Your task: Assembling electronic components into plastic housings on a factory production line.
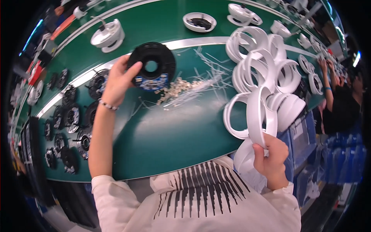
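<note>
My left hand (120, 79) grips the edge of a black round housing (164, 58) with a hole through its middle. A blue circuit board (151, 82) with small components shows along its lower side. The housing is held up over the green table. To the right, my right hand (271, 160) is closed on the lower rim of a white plastic ring (255, 116). This ring stands on edge in front of a heap of similar white rings (251, 69). More white rings lie below, partly hidden by my hand.
Small beige connectors (181, 89) and clear plastic strips (214, 75) lie mid-table. Several black round units (72, 118) stand at the left. White assemblies (108, 35) sit on the green belt (154, 19) behind. Blue bins (301, 135) and a co-worker (342, 100) are at the right.
</note>
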`<action>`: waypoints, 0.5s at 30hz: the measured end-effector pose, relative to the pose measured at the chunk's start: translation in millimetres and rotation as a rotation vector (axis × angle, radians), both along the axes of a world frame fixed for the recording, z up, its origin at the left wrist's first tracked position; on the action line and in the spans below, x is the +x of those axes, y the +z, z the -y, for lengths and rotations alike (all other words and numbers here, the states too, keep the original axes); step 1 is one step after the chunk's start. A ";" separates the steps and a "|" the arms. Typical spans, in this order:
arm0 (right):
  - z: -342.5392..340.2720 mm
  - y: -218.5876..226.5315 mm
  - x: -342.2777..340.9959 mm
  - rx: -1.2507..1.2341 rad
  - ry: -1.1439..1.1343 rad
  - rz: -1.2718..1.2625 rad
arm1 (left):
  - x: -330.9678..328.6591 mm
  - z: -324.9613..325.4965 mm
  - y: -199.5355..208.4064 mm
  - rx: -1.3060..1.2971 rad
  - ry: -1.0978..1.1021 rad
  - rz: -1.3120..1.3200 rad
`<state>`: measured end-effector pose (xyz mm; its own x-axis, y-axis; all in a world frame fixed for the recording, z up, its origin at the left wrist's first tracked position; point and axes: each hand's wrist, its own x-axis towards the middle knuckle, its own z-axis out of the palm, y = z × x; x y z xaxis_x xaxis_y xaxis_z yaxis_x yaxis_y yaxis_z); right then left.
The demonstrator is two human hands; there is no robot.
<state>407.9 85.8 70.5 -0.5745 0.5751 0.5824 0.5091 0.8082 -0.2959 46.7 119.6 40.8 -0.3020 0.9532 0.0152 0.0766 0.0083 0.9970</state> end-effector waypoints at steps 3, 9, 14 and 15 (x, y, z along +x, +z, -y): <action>0.8 39.2 -3.2 0.033 -0.096 0.080 | -5.3 1.8 -1.3 0.018 -0.036 0.019; -70.4 9.2 -37.5 0.145 -0.046 0.188 | 3.6 -3.0 2.2 0.016 -0.062 0.034; -82.9 0.7 -36.2 0.138 -0.010 0.107 | 3.6 -0.3 -0.4 0.065 -0.009 0.106; -83.4 0.5 -34.8 0.149 -0.003 0.046 | 5.0 -1.3 -2.6 0.067 -0.007 0.144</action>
<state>373.2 169.2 71.0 -0.6010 0.4865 0.6341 0.5221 0.8397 -0.1494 51.7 121.0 38.1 -0.2993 0.9535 0.0358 -0.0676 -0.0586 0.9960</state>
